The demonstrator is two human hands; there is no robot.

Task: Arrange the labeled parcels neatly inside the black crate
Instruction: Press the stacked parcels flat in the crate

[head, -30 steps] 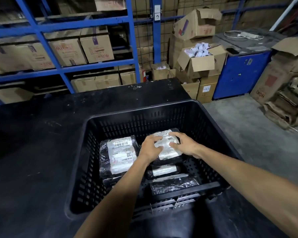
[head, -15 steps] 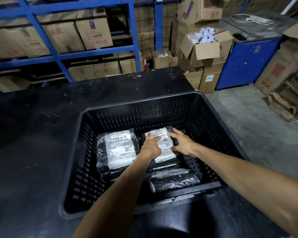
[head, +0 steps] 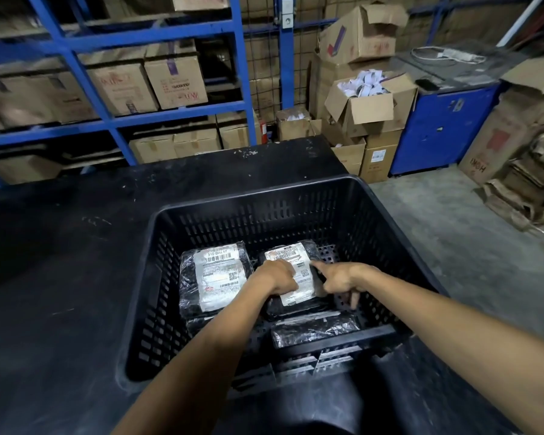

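Observation:
A black slotted crate (head: 296, 196) stands on a black table (head: 60, 262). Inside it lie black plastic-wrapped parcels with white labels: one at the left (head: 215, 277), one at the right (head: 296, 262), and a third (head: 314, 328) near the front wall with no label showing. My left hand (head: 277, 277) rests fingers-down on the right parcel's label. My right hand (head: 339, 281) hovers at that parcel's right edge with the index finger touching it and the other fingers loose. Neither hand grips a parcel.
Blue steel racks (head: 157, 114) with cardboard boxes line the back. Open cartons (head: 368, 105) and a blue cabinet (head: 443, 127) stand behind the table at the right. Flattened cardboard (head: 522, 183) lies on the concrete floor.
Both hands held the right parcel a second ago and set it flat in the crate. The grip has loosened; the right hand has drawn off to the parcel's right edge.

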